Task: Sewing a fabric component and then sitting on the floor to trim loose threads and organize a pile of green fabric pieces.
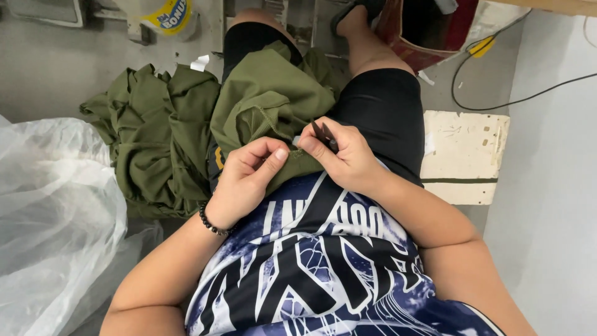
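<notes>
Person sits with an olive green garment [267, 102] across the lap. Left hand [249, 177] pinches the garment's hem edge between thumb and curled fingers, fully closed on the fabric. Right hand [348, 158] is closed around small dark thread snips [323, 135], blades pointing up at the pinched edge, just beside the left thumb.

Risks, as judged:
- Snip tips sit near the left thumb; a slip or over-reach nicks skin.
- Blades close to the seam; catching cloth instead of loose thread cuts the hem.
- Fabric is bunched, so a hidden fold may lie under the blades.
- Garment hangs off the lap toward the pile of green garments [155, 140] on the floor; loosening the pinch lets it slide.
</notes>
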